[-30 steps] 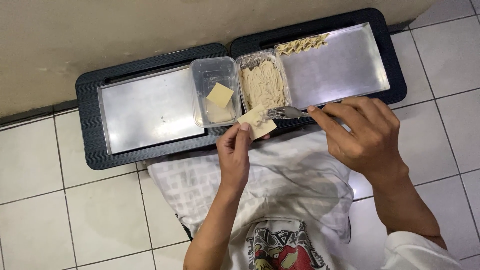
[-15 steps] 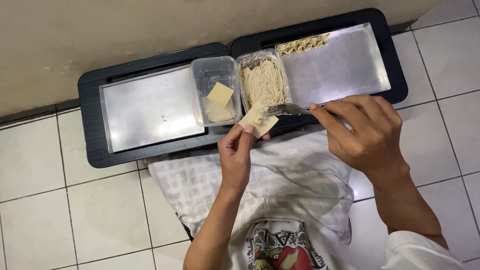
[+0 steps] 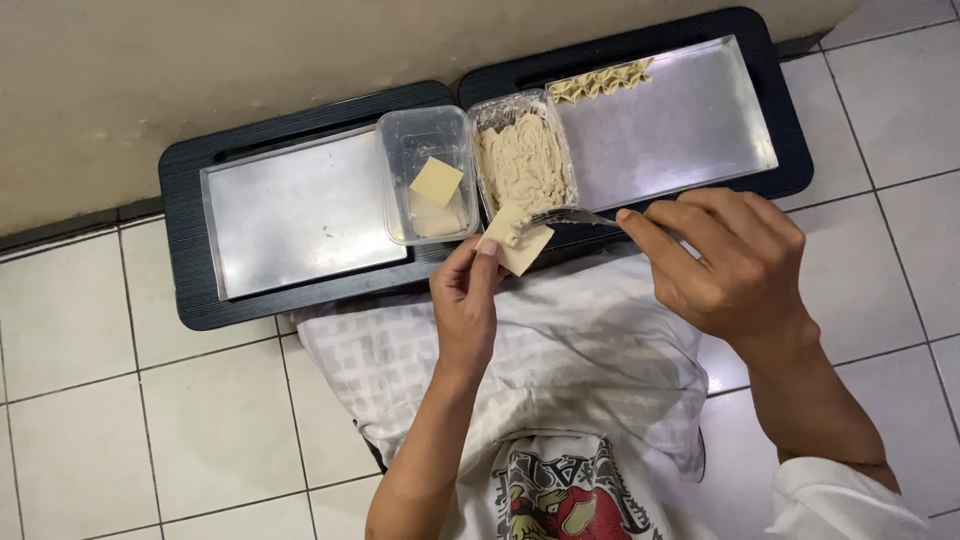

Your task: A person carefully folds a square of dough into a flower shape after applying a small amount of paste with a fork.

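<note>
Head view: the left hand [image 3: 468, 305] holds a pale square wrapper [image 3: 517, 242] flat on its fingers [image 3: 487, 262], which curl up under the sheet's near edge and pinch it there. The right hand [image 3: 735, 265] closes around the handle of a fork [image 3: 570, 215], fingers wrapped tight on it, with the index finger stretched along the handle. The fork's tines rest on the wrapper's top, touching it, and a small bit of pale filling sits there at the tip.

Just beyond the left fingers stands a clear tub [image 3: 430, 170] holding more square wrappers [image 3: 437, 182], one lying tilted on the stack. Beside it, right behind the fork tip, is a second clear tub [image 3: 521, 160] full of pale minced filling. Both tubs sit where two metal trays meet. The left tray [image 3: 290, 215] lies beyond and to the left of the left hand. The right tray [image 3: 680, 125] lies beyond the right hand and carries a short row of folded dumplings [image 3: 600, 80] at its far left corner, well apart from the fingers. Each metal tray rests in a black tray [image 3: 185, 250] set on the tiled floor [image 3: 130, 400] against a wall.

Under both forearms, near the person, a pale checked cloth [image 3: 560, 360] is spread over the lap.
</note>
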